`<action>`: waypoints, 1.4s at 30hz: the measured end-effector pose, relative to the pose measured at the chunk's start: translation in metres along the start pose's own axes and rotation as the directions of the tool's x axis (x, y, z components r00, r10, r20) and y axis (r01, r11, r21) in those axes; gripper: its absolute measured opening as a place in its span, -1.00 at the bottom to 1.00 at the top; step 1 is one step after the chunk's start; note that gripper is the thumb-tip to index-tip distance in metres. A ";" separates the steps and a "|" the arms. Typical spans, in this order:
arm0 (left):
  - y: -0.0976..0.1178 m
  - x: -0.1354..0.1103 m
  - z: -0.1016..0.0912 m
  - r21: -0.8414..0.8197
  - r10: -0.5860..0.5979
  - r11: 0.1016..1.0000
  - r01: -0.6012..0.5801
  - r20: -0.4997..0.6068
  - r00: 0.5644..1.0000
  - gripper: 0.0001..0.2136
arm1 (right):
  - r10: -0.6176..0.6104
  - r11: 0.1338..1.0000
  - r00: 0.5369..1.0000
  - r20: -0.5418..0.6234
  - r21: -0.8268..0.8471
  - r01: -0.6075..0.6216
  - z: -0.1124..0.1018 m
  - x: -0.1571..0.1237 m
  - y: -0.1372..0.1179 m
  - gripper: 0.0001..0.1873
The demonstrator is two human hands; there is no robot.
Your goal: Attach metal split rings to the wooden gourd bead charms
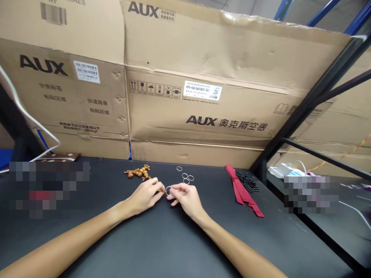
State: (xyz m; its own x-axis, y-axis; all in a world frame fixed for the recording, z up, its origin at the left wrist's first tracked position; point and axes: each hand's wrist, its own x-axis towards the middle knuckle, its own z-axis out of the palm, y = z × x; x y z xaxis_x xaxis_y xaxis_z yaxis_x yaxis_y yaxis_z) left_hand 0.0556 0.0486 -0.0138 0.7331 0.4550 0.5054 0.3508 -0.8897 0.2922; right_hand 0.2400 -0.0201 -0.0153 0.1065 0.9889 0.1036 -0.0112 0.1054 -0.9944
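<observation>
left hand: (145, 197) fingertips pressed together, pinching a small orange tip (165, 191) right at the ring.
right hand: (185, 199) thumb and fingers pinching a metal ring (168, 187), held up just off the table.
hands: close together, almost touching, with the ring and tip between them.
loose rings: four (186, 176) lying on the table just beyond the right hand, well apart from the left.
wooden figure: (138, 172) an orange-brown jointed bead piece lying just beyond the left hand, not touching it; whether the tip belongs to it is too small to tell.
count: one ring in hand, four on the table; none clearly on the figure.
rest: a black table (185, 247), a red ribbon (242, 189), small black pieces (247, 181), aux cartons (203, 77), a shelf frame (313, 92).
</observation>
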 end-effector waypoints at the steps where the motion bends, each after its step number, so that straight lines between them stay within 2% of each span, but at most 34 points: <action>1: 0.001 0.000 0.000 0.029 0.015 0.999 -0.014 -0.010 1.000 -0.88 | -0.022 0.999 1.000 0.002 -0.024 0.022 0.000 -0.001 0.001 -0.57; 10: 0.004 -0.003 0.001 0.142 0.082 0.987 -0.071 -0.073 0.994 -0.84 | -0.161 0.973 0.987 0.013 -0.166 0.161 0.004 -0.007 -0.001 -0.66; 25: 0.002 -0.005 0.004 0.152 0.125 0.982 -0.113 -0.070 0.990 -0.77 | -0.155 0.951 0.986 0.064 -0.261 0.166 0.009 -0.012 0.000 -0.62; 37: 0.003 -0.007 0.001 0.154 0.181 0.975 -0.159 -0.139 0.974 -0.77 | -0.169 0.958 0.979 0.113 -0.216 0.190 0.009 -0.019 0.002 -0.75; 42: 0.003 -0.006 0.001 0.072 0.141 0.988 -0.133 -0.127 0.982 -0.78 | -0.191 0.928 0.971 0.146 -0.296 0.227 0.007 -0.019 0.002 -0.81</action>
State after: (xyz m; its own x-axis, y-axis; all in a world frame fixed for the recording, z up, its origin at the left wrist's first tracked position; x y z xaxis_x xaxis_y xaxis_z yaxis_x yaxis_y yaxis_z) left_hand 0.0527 0.0427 -0.0169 0.6955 0.3256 0.6405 0.2911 -0.9427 0.1631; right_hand 0.2310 -0.0378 -0.0189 -0.0394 0.9552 0.2934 0.3085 0.2909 -0.9057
